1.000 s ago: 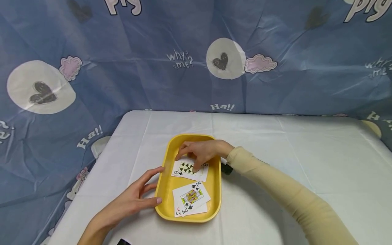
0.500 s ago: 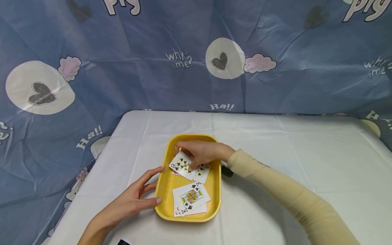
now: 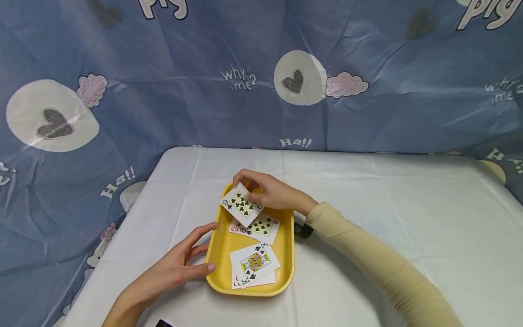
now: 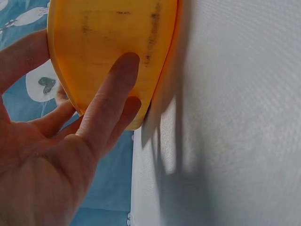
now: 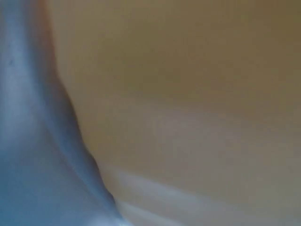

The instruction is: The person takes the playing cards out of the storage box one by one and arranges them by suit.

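We are looking at a club card (image 3: 237, 206), and it is slanting above the far end of a yellow tray (image 3: 289, 259). We are seeing the right hand (image 3: 271, 188) pinching this card, with the fingers bending in and the thumb lying on the printed side. Under the card, we are seeing an eight of spades (image 3: 265, 227) lying in the tray, partly covering a card with red numbers (image 3: 236, 228). Nearer to us, a king of spades (image 3: 255, 261) is lying on one more card (image 3: 267, 279). We are finding the left hand (image 3: 185, 261) at the tray's left side, its fingers spreading and just touching the edge, its thumb resting on the outside wall. We are seeing the tray sitting on a white worktop (image 3: 408, 195), with a dark thing (image 3: 303, 230) showing by its right side. Behind, a blue cloth (image 3: 163, 100) with hearts and clouds is hanging. The right wrist view is being too blurry for us.
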`<state>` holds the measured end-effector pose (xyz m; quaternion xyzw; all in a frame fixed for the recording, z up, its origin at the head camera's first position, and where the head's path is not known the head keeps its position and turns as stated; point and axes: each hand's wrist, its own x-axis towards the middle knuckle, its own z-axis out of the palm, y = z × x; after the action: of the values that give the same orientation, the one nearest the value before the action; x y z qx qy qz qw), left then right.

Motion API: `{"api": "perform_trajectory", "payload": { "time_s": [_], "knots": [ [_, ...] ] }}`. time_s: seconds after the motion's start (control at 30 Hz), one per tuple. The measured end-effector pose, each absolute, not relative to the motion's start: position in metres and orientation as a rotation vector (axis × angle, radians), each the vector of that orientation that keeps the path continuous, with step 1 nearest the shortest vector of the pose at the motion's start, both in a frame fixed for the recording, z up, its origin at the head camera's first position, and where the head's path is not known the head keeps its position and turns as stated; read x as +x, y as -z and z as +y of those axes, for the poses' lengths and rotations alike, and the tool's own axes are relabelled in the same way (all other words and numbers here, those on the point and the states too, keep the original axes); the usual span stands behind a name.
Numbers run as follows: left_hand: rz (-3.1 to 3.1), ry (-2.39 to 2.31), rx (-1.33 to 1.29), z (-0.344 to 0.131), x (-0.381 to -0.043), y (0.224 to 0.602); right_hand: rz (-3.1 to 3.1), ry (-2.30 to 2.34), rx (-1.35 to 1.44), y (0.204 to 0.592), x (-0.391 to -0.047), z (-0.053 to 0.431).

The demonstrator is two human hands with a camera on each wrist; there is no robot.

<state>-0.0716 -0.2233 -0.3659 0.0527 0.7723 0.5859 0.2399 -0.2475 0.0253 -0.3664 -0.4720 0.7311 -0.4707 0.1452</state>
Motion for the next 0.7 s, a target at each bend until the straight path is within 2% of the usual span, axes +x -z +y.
{"api": "perform_trajectory", "payload": {
  "time_s": [0.33, 0.7],
  "knots": [
    [2.075, -1.62, 0.181, -0.223, -0.072, 0.367, 1.867, 1.906, -1.197, 0.36, -0.246, 0.042],
    [2.055, -1.636, 0.162, -0.223, -0.067, 0.361, 2.022, 1.929, -0.959, 0.351, -0.239, 0.097]
  ]
}}
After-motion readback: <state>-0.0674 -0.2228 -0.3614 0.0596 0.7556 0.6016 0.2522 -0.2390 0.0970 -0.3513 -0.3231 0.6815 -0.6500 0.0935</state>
